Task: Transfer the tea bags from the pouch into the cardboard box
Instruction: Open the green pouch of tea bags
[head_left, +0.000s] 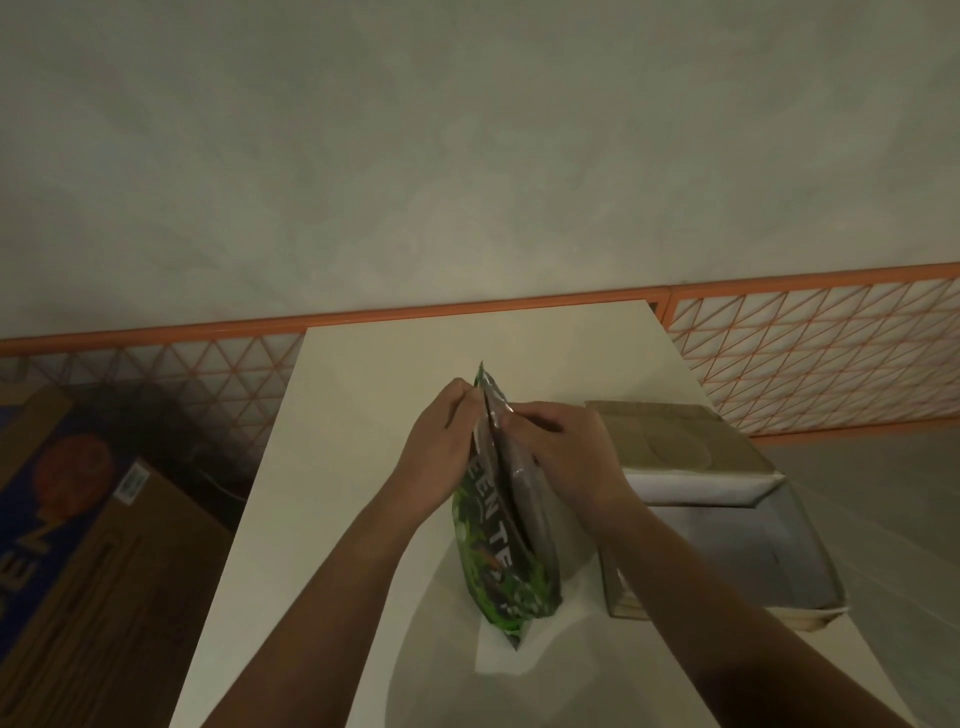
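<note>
A green tea pouch (498, 561) stands upright in the middle of the white table (337, 467). My left hand (441, 436) pinches the left side of its top edge. My right hand (566, 452) pinches the right side of the top, so both hands hold the mouth of the pouch. No tea bags show; the inside of the pouch is hidden. The cardboard box (727, 551) lies to the right of the pouch with its lid (675, 436) folded back, and its pale inside looks bare.
A large brown carton with blue print (78, 545) stands on the floor left of the table. An orange lattice fence (810, 353) runs behind the table along the wall. The table's right edge is close to the box.
</note>
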